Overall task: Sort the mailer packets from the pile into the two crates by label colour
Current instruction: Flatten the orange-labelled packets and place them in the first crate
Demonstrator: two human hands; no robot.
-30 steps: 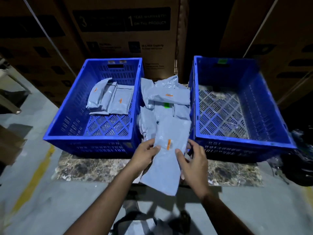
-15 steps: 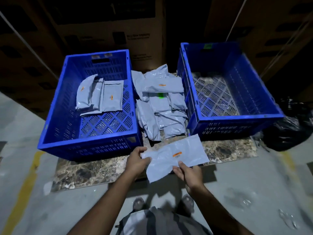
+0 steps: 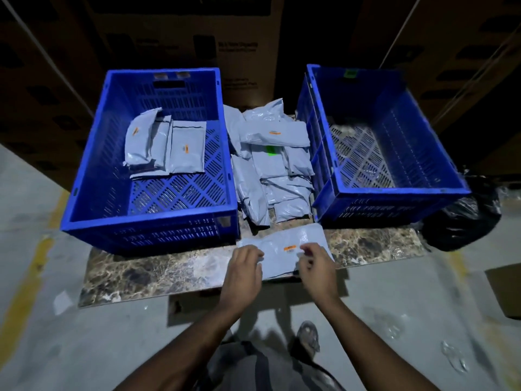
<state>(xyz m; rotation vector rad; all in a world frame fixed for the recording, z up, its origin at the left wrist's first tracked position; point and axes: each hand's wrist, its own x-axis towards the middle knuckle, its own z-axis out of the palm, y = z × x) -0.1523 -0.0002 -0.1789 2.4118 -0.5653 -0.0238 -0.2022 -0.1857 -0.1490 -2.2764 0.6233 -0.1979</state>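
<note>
Between the crates, at six o'clock from the pile (image 3: 270, 167), both hands grip a grey packet (image 3: 282, 251) with an orange label: left hand (image 3: 244, 270) and right hand (image 3: 317, 268) fingers curled on its near edge. Soft, light, slippery; grip by the edges.

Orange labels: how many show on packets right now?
4: two in the left crate, one atop the pile, one on the held packet. Others may be hidden.
</note>
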